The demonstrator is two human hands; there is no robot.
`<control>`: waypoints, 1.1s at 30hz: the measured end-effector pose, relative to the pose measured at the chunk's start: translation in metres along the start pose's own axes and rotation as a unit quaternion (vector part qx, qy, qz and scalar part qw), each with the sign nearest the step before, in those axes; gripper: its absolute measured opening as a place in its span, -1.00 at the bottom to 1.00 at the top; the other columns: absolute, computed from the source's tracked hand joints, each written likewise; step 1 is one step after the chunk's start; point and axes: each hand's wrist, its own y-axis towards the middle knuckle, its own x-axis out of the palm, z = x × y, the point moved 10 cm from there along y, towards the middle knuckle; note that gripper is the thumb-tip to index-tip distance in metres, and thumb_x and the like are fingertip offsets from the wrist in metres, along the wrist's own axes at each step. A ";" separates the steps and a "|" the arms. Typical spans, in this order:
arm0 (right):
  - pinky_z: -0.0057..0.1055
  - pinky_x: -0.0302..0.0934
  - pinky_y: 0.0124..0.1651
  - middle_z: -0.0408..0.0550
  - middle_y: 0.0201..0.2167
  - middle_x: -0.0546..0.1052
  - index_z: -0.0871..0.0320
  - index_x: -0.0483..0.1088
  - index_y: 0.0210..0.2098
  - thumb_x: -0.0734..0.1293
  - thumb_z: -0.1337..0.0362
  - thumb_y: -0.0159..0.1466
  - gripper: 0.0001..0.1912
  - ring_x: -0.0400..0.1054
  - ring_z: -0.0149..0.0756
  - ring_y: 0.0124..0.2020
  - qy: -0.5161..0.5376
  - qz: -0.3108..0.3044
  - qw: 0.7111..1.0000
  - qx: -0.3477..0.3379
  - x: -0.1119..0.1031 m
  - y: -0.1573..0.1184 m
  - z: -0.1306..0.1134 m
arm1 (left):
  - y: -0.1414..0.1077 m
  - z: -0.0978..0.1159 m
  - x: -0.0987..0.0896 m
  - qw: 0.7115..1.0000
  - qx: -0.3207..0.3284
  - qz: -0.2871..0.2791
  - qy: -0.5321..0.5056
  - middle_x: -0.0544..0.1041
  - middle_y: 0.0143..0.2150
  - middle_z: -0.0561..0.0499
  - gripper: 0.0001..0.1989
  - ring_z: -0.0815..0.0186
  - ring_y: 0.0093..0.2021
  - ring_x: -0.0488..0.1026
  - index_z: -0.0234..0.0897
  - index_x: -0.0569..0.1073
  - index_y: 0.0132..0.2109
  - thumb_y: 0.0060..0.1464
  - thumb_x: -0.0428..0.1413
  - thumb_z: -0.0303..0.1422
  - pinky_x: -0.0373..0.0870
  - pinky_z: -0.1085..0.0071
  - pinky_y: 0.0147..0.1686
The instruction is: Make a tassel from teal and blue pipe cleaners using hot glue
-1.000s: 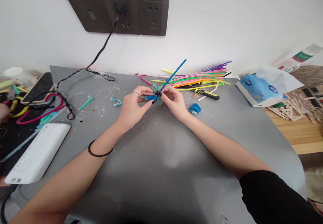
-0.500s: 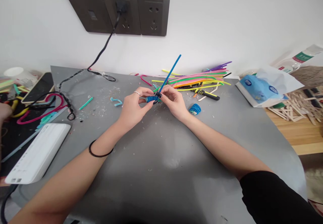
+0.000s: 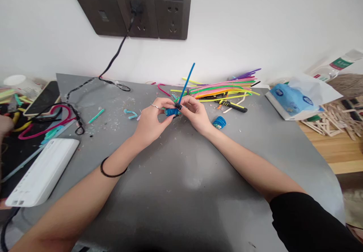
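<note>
Between my two hands is a small roll wound with blue pipe cleaner (image 3: pixel 171 112). My left hand (image 3: pixel 153 119), with a ring on one finger, is closed around the roll's left side. My right hand (image 3: pixel 194 114) pinches its right end, where a loose blue pipe cleaner end (image 3: pixel 187 81) sticks up and leans to the right. The fingertips partly hide the roll. A second blue wound piece (image 3: pixel 219 122) lies on the grey table just right of my right wrist.
Behind my hands lies a bundle of coloured pipe cleaners (image 3: pixel 224 88) with a yellow-black handled tool (image 3: pixel 232 106). A tissue pack (image 3: pixel 292 98) is at right, a white power strip (image 3: pixel 44 172) at left. Another person's hand (image 3: pixel 5 125) shows at the left edge.
The upright blue pipe cleaner end has swung a little to the left and stands steeper. Both hands keep nearly the same place around the roll.
</note>
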 end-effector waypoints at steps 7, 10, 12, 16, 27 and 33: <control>-0.38 0.51 -0.16 -0.15 -0.18 0.50 0.05 0.40 -0.20 0.71 -0.14 0.08 -0.40 0.44 -0.33 -0.20 0.100 -0.006 0.992 0.077 0.004 -0.003 0.015 | -0.001 0.002 -0.002 0.997 0.058 0.014 0.039 0.69 0.06 -0.01 -0.64 0.22 0.08 0.72 -0.14 0.47 0.12 0.23 0.19 -0.54 0.71 0.30 0.07; -0.35 0.54 -0.14 -0.14 -0.20 0.52 0.04 0.39 -0.20 0.70 -0.18 0.09 -0.38 0.47 -0.31 -0.19 0.113 -0.019 0.989 0.089 0.007 -0.004 0.015 | -0.002 0.004 -0.003 0.997 0.073 0.017 0.036 0.69 0.06 -0.01 -0.65 0.23 0.07 0.72 -0.14 0.48 0.13 0.25 0.19 -0.54 0.71 0.31 0.07; -0.35 0.54 -0.15 -0.15 -0.22 0.54 0.04 0.39 -0.19 0.69 -0.19 0.10 -0.38 0.48 -0.31 -0.21 0.120 -0.029 0.987 0.098 0.009 -0.004 0.015 | -0.003 0.005 -0.005 0.996 0.078 0.022 0.037 0.69 0.06 -0.02 -0.65 0.23 0.08 0.71 -0.15 0.48 0.13 0.25 0.19 -0.54 0.72 0.31 0.07; -0.37 0.55 -0.15 -0.13 -0.19 0.59 0.05 0.46 -0.12 0.69 -0.16 0.11 -0.39 0.52 -0.31 -0.20 0.141 -0.039 0.983 0.109 0.010 -0.005 0.017 | -0.004 0.010 -0.007 0.994 0.099 0.033 0.026 0.69 0.06 -0.02 -0.65 0.25 0.06 0.71 -0.16 0.50 0.14 0.26 0.19 -0.55 0.72 0.34 0.05; -0.36 0.57 -0.06 -0.14 -0.23 0.62 0.07 0.51 -0.19 0.69 -0.12 0.14 -0.48 0.55 -0.35 -0.26 0.171 -0.077 0.974 0.126 0.017 -0.005 0.023 | -0.002 0.008 -0.011 0.993 0.097 0.047 0.051 0.69 0.03 -0.02 -0.63 0.21 0.04 0.69 -0.17 0.53 0.14 0.25 0.19 -0.59 0.68 0.26 0.08; -0.40 0.52 -0.10 -0.18 -0.28 0.58 0.07 0.51 -0.22 0.71 -0.13 0.11 -0.46 0.51 -0.38 -0.28 0.137 -0.033 0.986 0.090 0.007 -0.002 0.020 | -0.002 0.014 -0.007 0.992 0.106 0.038 0.058 0.60 0.07 -0.04 -0.65 0.21 0.09 0.61 -0.16 0.53 0.10 0.23 0.17 -0.59 0.67 0.32 -0.02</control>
